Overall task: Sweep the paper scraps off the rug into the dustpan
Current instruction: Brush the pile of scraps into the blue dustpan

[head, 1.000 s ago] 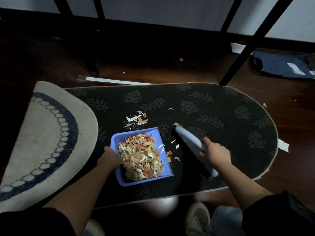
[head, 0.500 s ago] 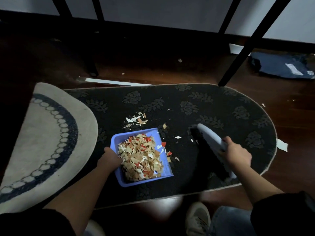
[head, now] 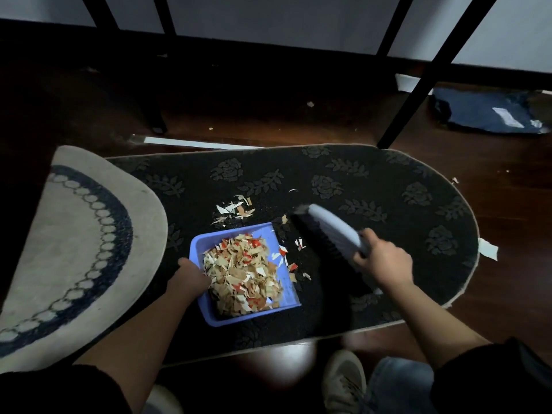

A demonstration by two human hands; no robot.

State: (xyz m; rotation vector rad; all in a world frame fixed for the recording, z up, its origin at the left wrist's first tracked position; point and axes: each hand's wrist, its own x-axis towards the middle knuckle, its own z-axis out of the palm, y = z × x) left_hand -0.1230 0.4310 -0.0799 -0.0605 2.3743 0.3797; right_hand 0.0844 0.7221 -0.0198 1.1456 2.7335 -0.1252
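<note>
**Dustpan held steady while the brush gathers the last scraps**

The left hand (head: 191,274) grips the left wall of the blue dustpan (head: 285,294), its fingers curled over the rim, so the pan does not slide when scraps are pushed against it. The pan lies flat on the dark rug (head: 388,186) and already holds a thick heap of paper scraps (head: 242,274). Its open lip appears to face to the right, toward the brush, though the dim light makes this hard to confirm.

The right hand (head: 382,261) is clamped around the handle of the hand brush (head: 325,228). The brush head reaches away from these fingers, up and to the left, with the dark bristles turned toward the pan; this angle suits a stroke that drives paper into the opening.

Between the bristles and the pan lie a few loose scraps (head: 298,243). A second small pile (head: 234,210) rests just beyond the far edge of the pan, past the fingers of the left hand. In my judgement most of the work is done, and these two groups are what remains on the rug.
</note>
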